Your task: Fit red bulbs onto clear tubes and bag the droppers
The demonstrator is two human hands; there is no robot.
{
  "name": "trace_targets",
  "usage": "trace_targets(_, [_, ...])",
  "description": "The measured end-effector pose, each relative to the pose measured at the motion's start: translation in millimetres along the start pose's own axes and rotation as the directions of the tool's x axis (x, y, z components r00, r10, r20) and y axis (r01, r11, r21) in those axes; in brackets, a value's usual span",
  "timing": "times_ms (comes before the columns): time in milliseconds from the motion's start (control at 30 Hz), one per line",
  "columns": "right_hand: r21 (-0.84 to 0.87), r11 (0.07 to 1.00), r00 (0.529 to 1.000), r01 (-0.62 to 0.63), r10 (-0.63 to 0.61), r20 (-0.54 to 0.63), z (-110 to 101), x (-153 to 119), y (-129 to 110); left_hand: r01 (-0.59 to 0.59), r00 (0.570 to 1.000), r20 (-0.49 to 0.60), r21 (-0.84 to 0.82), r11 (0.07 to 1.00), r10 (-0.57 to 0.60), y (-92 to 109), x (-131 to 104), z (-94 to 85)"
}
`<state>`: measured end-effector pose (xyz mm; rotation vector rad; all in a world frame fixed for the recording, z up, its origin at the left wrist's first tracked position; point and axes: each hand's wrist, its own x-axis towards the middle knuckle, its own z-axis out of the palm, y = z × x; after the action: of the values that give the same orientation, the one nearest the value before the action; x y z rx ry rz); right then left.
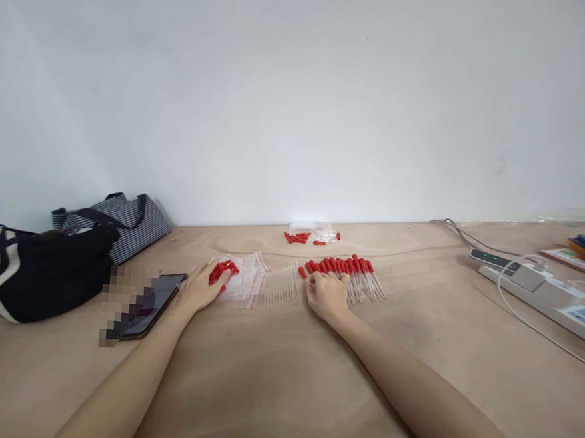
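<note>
- Left of the bare tubes (282, 285), seems best to gather the loose red caps (225, 266) lightly, so as not to scatter them or drag the plastic bags (249, 277) lying toward those tubes.
- Also left of the bare tubes, lays the left hand (205, 286) palm down at the caps, with thumb spread from the fingers and caps showing in the gap.
- Just right of the bare tubes, probably calls for a gentle touch, lining up the red-capped tubes (355, 263) without rolling them.
- There too, sets the right hand (328, 293) low, knuckles up, with fingers curled at the red-capped tubes' left end; cannot tell whether pinching one.
</note>
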<state>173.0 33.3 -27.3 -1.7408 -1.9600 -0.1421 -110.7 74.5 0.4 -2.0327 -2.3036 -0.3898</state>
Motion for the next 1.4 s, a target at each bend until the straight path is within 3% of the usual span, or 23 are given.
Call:
trace_targets(233, [0.023,0.998,0.998,0.053,-0.053,0.021,-1,3,-6,-0.247,0.965,0.076,-0.072,0.966,0.252,-20,26,9.5])
trace_targets(467, [-0.046,0.991,0.985,-0.125,0.130,0.117,3,22,-25,-0.501,0.856,0.002,-0.239,0.832,0.516,-2,5,10.0])
trace_targets(533, [-0.076,0.984,0.972,-0.163,0.173,0.159,3,29,-28,-0.512,0.851,-0.022,-0.257,0.819,0.525,6,-8,11.3])
trace_targets(667, [-0.118,0.975,0.950,-0.186,0.209,0.232,2,39,-33,-0.462,0.885,-0.075,-0.269,0.845,0.460,18,-30,15.7])
trace_targets(833, [-0.128,0.974,0.933,-0.187,0.216,0.289,1,44,-37,-0.407,0.913,-0.129,-0.321,0.855,0.387,22,-38,15.8])
trace_targets(1000, [-0.140,0.974,0.927,-0.180,0.215,0.308,4,45,-39,-0.477,0.876,-0.205,-0.242,0.845,0.436,23,-31,9.2])
trace_targets(1267, [-0.151,0.970,0.931,-0.192,0.229,0.286,-9,36,-29,-0.671,0.738,-0.005,-0.106,0.734,0.675,50,-16,-8.4])
trace_targets(1400, [-0.109,0.992,0.961,-0.070,0.096,0.258,-28,11,-6,-0.701,0.697,0.100,-0.111,0.704,0.710,58,-12,-14.9])
